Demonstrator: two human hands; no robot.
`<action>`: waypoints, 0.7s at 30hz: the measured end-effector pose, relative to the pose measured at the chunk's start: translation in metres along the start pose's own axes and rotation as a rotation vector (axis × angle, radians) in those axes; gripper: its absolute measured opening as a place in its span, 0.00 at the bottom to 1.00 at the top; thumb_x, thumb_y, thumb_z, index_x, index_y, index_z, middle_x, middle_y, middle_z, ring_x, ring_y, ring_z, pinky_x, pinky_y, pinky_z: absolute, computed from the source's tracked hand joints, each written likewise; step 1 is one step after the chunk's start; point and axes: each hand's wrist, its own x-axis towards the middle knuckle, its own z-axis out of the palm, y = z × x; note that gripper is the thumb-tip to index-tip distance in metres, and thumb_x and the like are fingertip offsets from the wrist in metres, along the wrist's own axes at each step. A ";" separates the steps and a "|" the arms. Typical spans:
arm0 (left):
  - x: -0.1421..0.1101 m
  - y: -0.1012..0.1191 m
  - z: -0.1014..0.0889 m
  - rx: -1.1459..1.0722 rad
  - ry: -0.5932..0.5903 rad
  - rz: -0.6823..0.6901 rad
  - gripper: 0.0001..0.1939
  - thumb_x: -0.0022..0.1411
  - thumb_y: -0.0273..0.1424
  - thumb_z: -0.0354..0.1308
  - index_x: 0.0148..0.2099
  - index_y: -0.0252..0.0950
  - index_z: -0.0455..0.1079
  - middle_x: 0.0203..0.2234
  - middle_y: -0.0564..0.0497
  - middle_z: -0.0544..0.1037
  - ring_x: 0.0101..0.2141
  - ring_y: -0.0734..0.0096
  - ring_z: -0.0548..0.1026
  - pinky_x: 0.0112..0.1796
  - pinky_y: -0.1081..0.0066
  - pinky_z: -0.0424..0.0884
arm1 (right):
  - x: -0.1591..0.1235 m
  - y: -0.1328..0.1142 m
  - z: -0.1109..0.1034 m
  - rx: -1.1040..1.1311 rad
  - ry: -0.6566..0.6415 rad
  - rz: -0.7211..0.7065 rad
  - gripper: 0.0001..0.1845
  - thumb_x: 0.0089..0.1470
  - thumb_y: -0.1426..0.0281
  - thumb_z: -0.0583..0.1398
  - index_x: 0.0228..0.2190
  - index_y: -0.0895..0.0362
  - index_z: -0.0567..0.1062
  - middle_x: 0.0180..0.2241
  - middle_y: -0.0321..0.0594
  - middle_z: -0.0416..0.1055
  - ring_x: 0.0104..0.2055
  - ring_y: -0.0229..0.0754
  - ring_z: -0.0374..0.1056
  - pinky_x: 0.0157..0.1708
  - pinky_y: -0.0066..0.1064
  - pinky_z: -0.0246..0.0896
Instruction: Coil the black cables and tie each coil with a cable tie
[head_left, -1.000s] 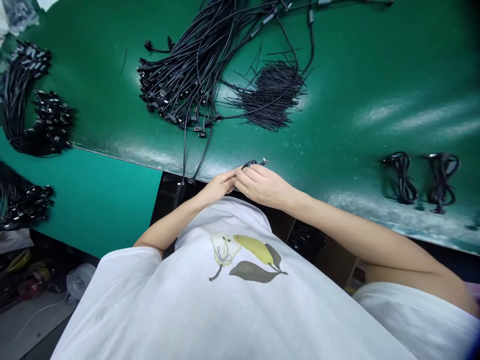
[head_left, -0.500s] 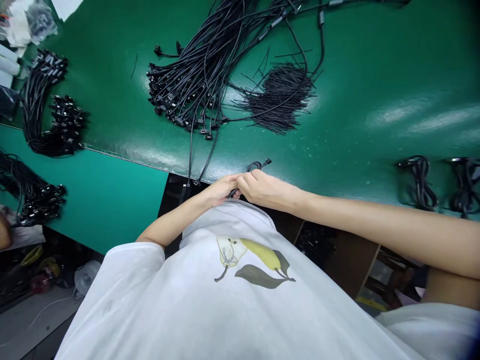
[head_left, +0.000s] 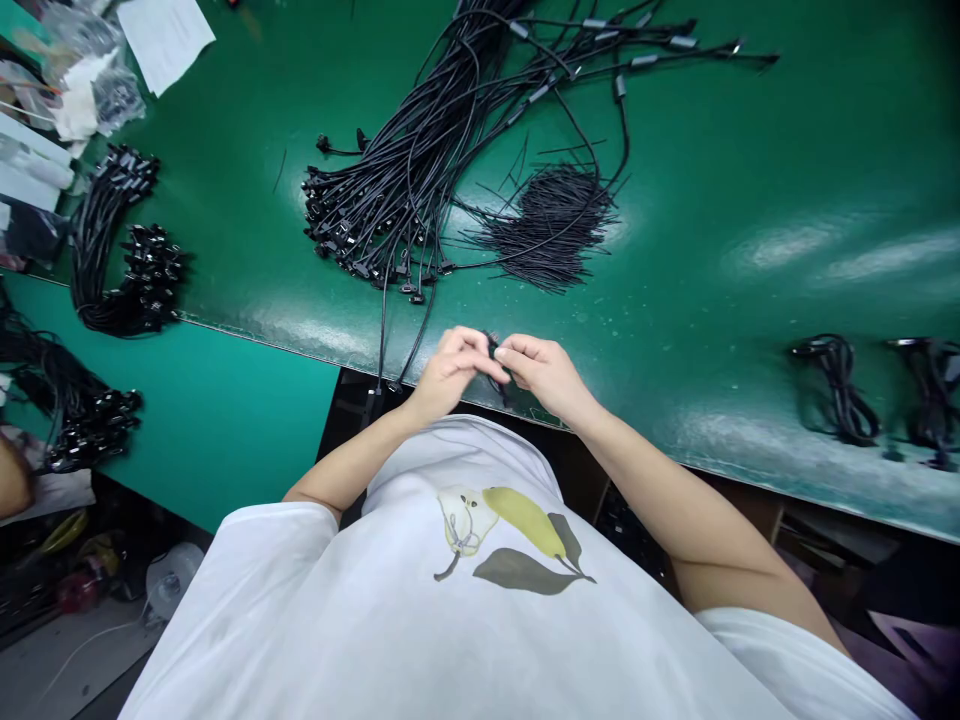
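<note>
A black cable (head_left: 492,345) is nearer the body than the heap of thin strips (head_left: 559,225). It seems light and bendable, best pinched at its middle. The right hand (head_left: 551,380) pinches it, fingers nearly closed. The left hand (head_left: 442,378) has half-bent fingers; their grip I cannot tell. Left of the heap, a cable bunch (head_left: 420,140) lies on the bench (head_left: 690,270).
</note>
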 end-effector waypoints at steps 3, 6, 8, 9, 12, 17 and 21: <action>-0.001 0.003 -0.001 0.175 -0.242 -0.002 0.15 0.65 0.28 0.53 0.33 0.39 0.81 0.35 0.48 0.69 0.40 0.69 0.70 0.49 0.66 0.66 | -0.004 0.004 -0.001 0.100 0.059 0.043 0.17 0.56 0.57 0.57 0.23 0.55 0.67 0.16 0.30 0.55 0.20 0.34 0.51 0.24 0.29 0.45; 0.003 -0.003 0.001 0.147 -0.210 -0.095 0.14 0.62 0.25 0.54 0.33 0.39 0.82 0.36 0.49 0.70 0.41 0.69 0.71 0.50 0.67 0.66 | -0.010 0.003 -0.003 -0.095 0.119 -0.114 0.16 0.56 0.60 0.56 0.21 0.56 0.68 0.22 0.35 0.62 0.26 0.37 0.58 0.28 0.30 0.50; 0.008 -0.010 0.002 0.050 -0.154 -0.198 0.11 0.58 0.24 0.57 0.31 0.38 0.81 0.37 0.49 0.73 0.43 0.69 0.72 0.53 0.67 0.64 | -0.014 0.001 -0.004 -0.209 0.130 -0.198 0.16 0.57 0.64 0.55 0.21 0.56 0.66 0.23 0.36 0.63 0.27 0.38 0.59 0.29 0.30 0.50; 0.010 -0.013 0.002 -0.015 -0.124 -0.271 0.10 0.57 0.24 0.58 0.30 0.37 0.80 0.36 0.50 0.74 0.42 0.69 0.72 0.53 0.67 0.64 | -0.016 0.001 -0.004 -0.249 0.124 -0.237 0.15 0.58 0.65 0.54 0.21 0.56 0.66 0.23 0.37 0.63 0.27 0.38 0.59 0.29 0.30 0.51; 0.013 -0.018 -0.001 -0.255 -0.010 -0.515 0.08 0.59 0.29 0.58 0.30 0.34 0.78 0.30 0.50 0.77 0.37 0.70 0.73 0.49 0.66 0.66 | -0.019 0.002 -0.002 -0.335 0.041 -0.370 0.12 0.60 0.68 0.52 0.26 0.56 0.71 0.28 0.40 0.69 0.31 0.40 0.65 0.32 0.31 0.56; 0.007 0.005 -0.011 -0.270 -0.023 -0.386 0.32 0.64 0.57 0.49 0.38 0.33 0.79 0.40 0.44 0.78 0.41 0.66 0.73 0.47 0.67 0.67 | -0.013 0.011 0.006 -0.274 -0.171 -0.357 0.14 0.63 0.65 0.52 0.32 0.55 0.75 0.36 0.42 0.76 0.39 0.43 0.70 0.40 0.31 0.61; -0.005 0.018 -0.008 0.078 -0.289 -0.189 0.41 0.62 0.63 0.42 0.29 0.32 0.79 0.37 0.44 0.74 0.37 0.68 0.70 0.46 0.67 0.66 | -0.002 0.014 0.000 -0.270 -0.113 -0.258 0.18 0.63 0.64 0.52 0.23 0.56 0.69 0.26 0.37 0.69 0.30 0.38 0.65 0.33 0.29 0.57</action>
